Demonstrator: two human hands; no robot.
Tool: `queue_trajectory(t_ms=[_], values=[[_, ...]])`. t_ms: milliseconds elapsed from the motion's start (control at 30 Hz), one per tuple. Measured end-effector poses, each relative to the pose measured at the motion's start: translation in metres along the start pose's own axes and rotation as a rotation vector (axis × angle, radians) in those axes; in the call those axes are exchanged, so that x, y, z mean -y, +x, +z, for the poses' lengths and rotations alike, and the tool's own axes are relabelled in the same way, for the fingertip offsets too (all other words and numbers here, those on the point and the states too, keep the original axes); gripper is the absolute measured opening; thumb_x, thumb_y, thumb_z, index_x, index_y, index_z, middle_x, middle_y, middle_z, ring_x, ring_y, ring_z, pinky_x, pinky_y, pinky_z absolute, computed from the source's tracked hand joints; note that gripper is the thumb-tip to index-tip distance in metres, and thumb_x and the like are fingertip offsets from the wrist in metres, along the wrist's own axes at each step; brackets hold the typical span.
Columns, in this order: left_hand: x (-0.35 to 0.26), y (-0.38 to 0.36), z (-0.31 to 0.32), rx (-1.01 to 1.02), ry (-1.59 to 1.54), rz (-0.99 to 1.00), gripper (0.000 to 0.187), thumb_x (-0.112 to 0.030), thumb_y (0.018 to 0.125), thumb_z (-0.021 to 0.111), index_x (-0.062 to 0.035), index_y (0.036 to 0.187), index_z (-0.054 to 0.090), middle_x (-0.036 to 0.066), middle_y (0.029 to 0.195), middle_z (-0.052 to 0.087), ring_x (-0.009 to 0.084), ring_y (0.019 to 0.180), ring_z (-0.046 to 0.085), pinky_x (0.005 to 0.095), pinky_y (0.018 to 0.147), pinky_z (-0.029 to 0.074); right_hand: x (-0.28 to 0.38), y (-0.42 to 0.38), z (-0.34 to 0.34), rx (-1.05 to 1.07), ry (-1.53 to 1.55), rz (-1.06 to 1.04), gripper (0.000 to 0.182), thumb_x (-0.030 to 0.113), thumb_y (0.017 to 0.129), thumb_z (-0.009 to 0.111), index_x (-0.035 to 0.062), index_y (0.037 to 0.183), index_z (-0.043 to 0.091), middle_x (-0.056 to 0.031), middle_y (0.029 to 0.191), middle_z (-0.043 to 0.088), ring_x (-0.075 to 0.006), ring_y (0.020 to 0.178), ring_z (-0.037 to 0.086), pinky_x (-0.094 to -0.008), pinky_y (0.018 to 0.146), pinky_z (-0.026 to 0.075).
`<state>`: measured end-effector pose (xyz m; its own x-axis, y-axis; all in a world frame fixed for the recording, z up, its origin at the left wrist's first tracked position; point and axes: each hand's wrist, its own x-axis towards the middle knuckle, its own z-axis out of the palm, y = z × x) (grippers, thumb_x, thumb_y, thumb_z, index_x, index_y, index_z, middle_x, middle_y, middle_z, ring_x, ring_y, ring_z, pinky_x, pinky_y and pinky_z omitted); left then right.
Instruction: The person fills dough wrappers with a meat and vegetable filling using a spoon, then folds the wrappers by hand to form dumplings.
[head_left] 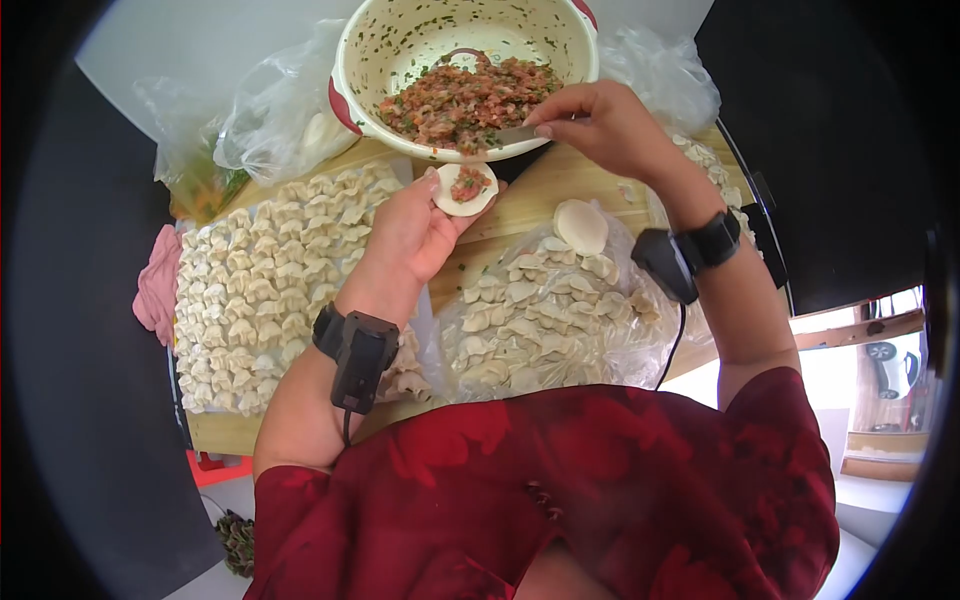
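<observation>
left hand (425,222) half open under wrapper (453,205) with filling (469,184), right hand (597,118) pinching utensil (517,133) at bowl (368,118) just beyond

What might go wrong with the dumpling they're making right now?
Some meat filling might drip off the utensil in the right hand, because it's over the bowl's edge. The dough circle in the left hand might not close neatly if too much goes in. The dumplings on the left sit very close, so they could stick together.
</observation>
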<state>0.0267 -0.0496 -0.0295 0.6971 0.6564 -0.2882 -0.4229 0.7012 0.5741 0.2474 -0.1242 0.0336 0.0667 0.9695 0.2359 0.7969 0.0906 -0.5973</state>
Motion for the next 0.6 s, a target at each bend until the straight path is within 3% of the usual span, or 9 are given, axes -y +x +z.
queue_trajectory(t_ms=[67, 133, 233, 400, 500, 567, 600], values=[[-0.002, -0.002, 0.001, 0.005, -0.022, -0.001, 0.038, -0.009, 0.101, 0.023, 0.0129, 0.131, 0.026, 0.028, 0.132, 0.041, 0.0407, 0.119, 0.050, 0.0504, 0.100, 0.049, 0.006, -0.016, 0.013, -0.150, 0.100, -0.124, 0.010, 0.008, 0.080, 0.069, 0.0049, 0.089, 0.071, -0.0092, 0.081, 0.069, -0.0188, 0.073, 0.066, -0.0292, 0.070, 0.051], [-0.002, -0.006, 0.001, 0.010, -0.044, -0.004, 0.037, -0.008, 0.101, 0.023, 0.0130, 0.131, 0.026, 0.028, 0.132, 0.041, 0.0404, 0.119, 0.049, 0.0506, 0.100, 0.049, 0.015, -0.034, 0.027, -0.167, 0.044, -0.166, 0.014, 0.004, 0.079, 0.068, 0.0065, 0.092, 0.071, -0.0083, 0.082, 0.067, -0.0219, 0.072, 0.064, -0.0318, 0.068, 0.051], [-0.004, -0.015, 0.003, -0.013, -0.020, 0.032, 0.036, -0.008, 0.101, 0.025, 0.0119, 0.130, 0.028, 0.026, 0.132, 0.042, 0.0381, 0.119, 0.050, 0.0498, 0.100, 0.049, 0.019, -0.056, 0.041, -0.213, -0.265, -0.364, 0.037, -0.002, 0.073, 0.062, 0.0123, 0.107, 0.067, -0.0077, 0.087, 0.062, -0.0287, 0.074, 0.060, -0.0391, 0.064, 0.050], [-0.010, -0.025, -0.001, -0.054, 0.054, 0.029, 0.034, -0.011, 0.102, 0.030, 0.0092, 0.129, 0.033, 0.023, 0.129, 0.047, 0.0316, 0.118, 0.053, 0.0441, 0.098, 0.051, 0.023, -0.074, 0.052, -0.269, -0.360, -0.469, 0.048, -0.004, 0.070, 0.059, 0.0128, 0.115, 0.063, -0.0096, 0.089, 0.062, -0.0283, 0.079, 0.062, -0.0380, 0.066, 0.051], [-0.012, -0.027, -0.006, 0.014, 0.102, 0.034, 0.035, -0.012, 0.102, 0.030, 0.0092, 0.130, 0.034, 0.023, 0.129, 0.048, 0.0313, 0.117, 0.054, 0.0419, 0.098, 0.051, 0.030, -0.075, 0.044, -0.270, -0.245, -0.372, 0.044, -0.006, 0.074, 0.058, 0.0113, 0.114, 0.063, -0.0112, 0.088, 0.063, -0.0281, 0.078, 0.063, -0.0359, 0.066, 0.051], [-0.014, -0.030, -0.007, 0.033, 0.093, 0.021, 0.036, -0.012, 0.102, 0.030, 0.0093, 0.130, 0.034, 0.023, 0.130, 0.048, 0.0316, 0.117, 0.054, 0.0416, 0.099, 0.050, 0.034, -0.074, 0.044, -0.334, 0.056, -0.278, 0.034, -0.005, 0.082, 0.056, 0.0086, 0.113, 0.062, -0.0117, 0.084, 0.064, -0.0232, 0.072, 0.063, -0.0318, 0.064, 0.050], [-0.014, -0.031, -0.007, 0.051, 0.084, 0.007, 0.036, -0.012, 0.102, 0.030, 0.0094, 0.130, 0.035, 0.024, 0.130, 0.048, 0.0320, 0.117, 0.054, 0.0412, 0.099, 0.050, 0.038, -0.076, 0.043, -0.338, 0.055, -0.277, 0.034, -0.005, 0.082, 0.056, 0.0086, 0.113, 0.062, -0.0117, 0.084, 0.064, -0.0232, 0.072, 0.063, -0.0318, 0.064, 0.050]])
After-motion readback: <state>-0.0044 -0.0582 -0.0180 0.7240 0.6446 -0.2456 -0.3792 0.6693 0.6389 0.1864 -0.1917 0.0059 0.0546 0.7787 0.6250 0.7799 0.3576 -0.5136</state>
